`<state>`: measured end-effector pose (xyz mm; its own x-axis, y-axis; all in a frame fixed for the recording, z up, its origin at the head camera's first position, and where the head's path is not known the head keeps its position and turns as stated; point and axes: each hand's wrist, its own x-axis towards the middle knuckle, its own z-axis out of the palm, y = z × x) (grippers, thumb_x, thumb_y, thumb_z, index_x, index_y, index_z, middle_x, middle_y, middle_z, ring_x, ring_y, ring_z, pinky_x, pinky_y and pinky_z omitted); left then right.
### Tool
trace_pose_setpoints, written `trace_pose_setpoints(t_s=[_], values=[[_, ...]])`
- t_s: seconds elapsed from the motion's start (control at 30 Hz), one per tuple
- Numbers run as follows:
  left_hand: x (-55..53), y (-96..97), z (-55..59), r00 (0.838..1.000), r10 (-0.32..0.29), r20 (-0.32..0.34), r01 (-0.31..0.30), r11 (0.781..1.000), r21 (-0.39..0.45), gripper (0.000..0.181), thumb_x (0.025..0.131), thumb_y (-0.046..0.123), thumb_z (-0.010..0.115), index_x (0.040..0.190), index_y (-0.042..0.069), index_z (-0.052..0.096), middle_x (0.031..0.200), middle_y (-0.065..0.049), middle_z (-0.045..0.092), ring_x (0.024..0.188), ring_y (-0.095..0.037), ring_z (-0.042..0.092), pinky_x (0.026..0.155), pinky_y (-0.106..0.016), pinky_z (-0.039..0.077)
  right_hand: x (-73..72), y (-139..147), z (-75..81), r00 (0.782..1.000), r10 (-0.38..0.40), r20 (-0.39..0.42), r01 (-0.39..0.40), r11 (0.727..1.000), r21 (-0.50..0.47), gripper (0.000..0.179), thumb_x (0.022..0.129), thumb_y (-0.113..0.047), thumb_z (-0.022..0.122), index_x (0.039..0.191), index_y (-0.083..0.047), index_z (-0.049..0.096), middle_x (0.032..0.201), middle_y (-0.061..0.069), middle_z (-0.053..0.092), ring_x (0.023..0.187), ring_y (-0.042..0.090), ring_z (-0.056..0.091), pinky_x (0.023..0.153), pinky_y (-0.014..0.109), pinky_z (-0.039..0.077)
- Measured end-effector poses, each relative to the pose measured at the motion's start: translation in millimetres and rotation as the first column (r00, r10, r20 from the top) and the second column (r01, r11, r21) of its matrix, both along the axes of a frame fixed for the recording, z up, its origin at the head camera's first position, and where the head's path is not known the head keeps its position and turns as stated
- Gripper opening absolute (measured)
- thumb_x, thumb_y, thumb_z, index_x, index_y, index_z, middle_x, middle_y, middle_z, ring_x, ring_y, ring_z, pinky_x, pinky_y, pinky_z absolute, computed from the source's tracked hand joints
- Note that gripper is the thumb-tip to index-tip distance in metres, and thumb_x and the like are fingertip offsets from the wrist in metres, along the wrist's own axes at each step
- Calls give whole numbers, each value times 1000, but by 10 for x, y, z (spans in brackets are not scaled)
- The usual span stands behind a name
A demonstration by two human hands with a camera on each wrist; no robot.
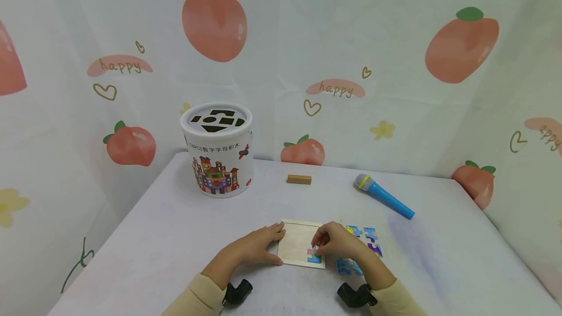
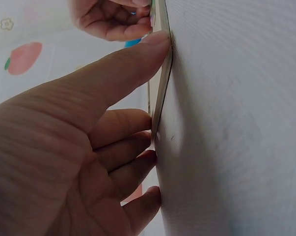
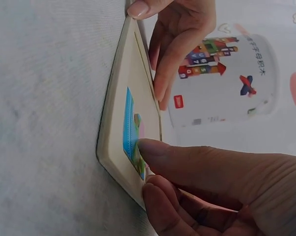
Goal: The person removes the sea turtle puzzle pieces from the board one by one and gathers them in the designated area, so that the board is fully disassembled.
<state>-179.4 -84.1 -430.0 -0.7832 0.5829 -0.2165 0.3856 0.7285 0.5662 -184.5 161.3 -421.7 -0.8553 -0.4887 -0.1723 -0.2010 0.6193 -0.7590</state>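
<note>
A shallow wooden puzzle tray (image 1: 291,243) lies on the white table. My left hand (image 1: 256,245) rests along its left side, thumb at the near corner and the other fingertips further up the edge. In the left wrist view, the thumb (image 2: 123,66) presses the tray's rim with the fingers loosely spread below. Over the tray's near right corner, my right hand (image 1: 340,242) pinches a small jigsaw piece with some pink on it (image 3: 141,129), largely hidden by thumb and fingers. A blue patch of puzzle (image 3: 128,123) lies in that corner, right at the thumb tip.
Several loose jigsaw pieces (image 1: 371,233) lie right of the tray, some partly behind my right forearm. Further back are a blue toy microphone (image 1: 391,200), a small wooden block (image 1: 299,179) and a white block bucket (image 1: 219,160). A peach-printed cloth (image 1: 263,91) hangs behind the table.
</note>
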Motion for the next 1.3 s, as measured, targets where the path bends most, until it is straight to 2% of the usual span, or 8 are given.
trace_pose_setpoints(t_s=[0.87,1.07,1.3], values=[[9,1,1,1000,-1,-5,1,1000,10,75,77,35,74,140,8,43,153,-5,28,143,-23,23,116,-43,21,15,-9,30,1000,6,8,-6,1000,11,12,75,-2,74,81,-1,64,74,1,59,67,11,51,59,18,47],[4,-4,-9,1000,-11,-24,11,1000,6,75,77,35,73,140,8,42,153,-5,28,143,-23,23,116,-43,21,-12,16,23,998,23,55,-21,999,-46,12,77,0,69,86,1,60,73,0,56,67,11,50,58,18,44],[0,-4,-13,1000,-6,-13,7,1000,14,74,78,34,73,140,8,42,153,-5,27,143,-23,22,116,-43,21,-31,37,-25,992,36,123,-24,994,-104,12,81,-1,67,90,1,60,68,-1,54,63,10,49,55,18,43]])
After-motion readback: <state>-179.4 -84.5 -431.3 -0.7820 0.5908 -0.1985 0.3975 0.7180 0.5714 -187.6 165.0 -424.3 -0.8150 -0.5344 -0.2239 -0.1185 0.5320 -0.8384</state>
